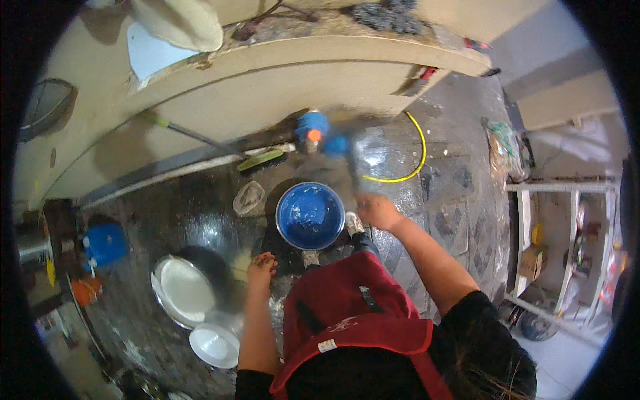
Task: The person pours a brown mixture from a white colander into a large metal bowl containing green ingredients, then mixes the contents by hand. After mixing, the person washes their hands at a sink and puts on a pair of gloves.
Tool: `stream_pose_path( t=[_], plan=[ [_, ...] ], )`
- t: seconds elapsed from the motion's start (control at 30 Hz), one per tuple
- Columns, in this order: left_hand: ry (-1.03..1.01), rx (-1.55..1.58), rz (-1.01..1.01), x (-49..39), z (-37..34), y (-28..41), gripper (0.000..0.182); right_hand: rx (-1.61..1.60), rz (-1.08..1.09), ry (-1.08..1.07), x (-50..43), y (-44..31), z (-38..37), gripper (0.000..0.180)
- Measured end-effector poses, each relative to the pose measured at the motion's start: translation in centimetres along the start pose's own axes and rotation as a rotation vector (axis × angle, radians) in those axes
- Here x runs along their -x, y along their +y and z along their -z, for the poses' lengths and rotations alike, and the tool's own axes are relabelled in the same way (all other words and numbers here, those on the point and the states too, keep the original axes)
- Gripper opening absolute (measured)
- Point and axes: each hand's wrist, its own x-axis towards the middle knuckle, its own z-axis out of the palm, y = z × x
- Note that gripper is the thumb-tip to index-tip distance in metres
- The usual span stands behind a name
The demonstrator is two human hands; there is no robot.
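A round blue vessel (307, 222) with a pale rim stands on the wet floor before me, whitish residue and dark patches inside. To its left and nearer my body hangs my left hand (262, 266), fingers loosely bent and darkly soiled, with nothing seen in it. My right hand (376, 211) is blurred just right of the vessel's rim, above my shoe (354, 223). A dark smear runs up from its fingers; whether it holds something cannot be made out. Beyond the vessel are a blue object with an orange cap (313, 131) and a smaller blurred blue item (336, 145).
A yellow hose (423, 150) curves across the floor at right. Two white-looking basins, one large (185, 291) and one smaller (215, 345), are at lower left. A long-handled green tool (260, 159) leans by the counter wall (320, 90). White shelving (562, 250) stands far right.
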Motion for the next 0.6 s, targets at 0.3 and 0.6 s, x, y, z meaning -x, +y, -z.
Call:
stream_pose_path(
  t=[0.3,0.6],
  plan=[
    [0.343,0.2,0.11,4.0,-3.2,-4.5,0.024,0.134,0.186,-0.177,-15.6,4.6,-0.7,0.047],
    [0.144,0.196,0.224,-6.6,-12.0,-11.0,0.025,0.359,0.073,-0.107,-26.8,6.5,-5.4,0.061]
  ],
)
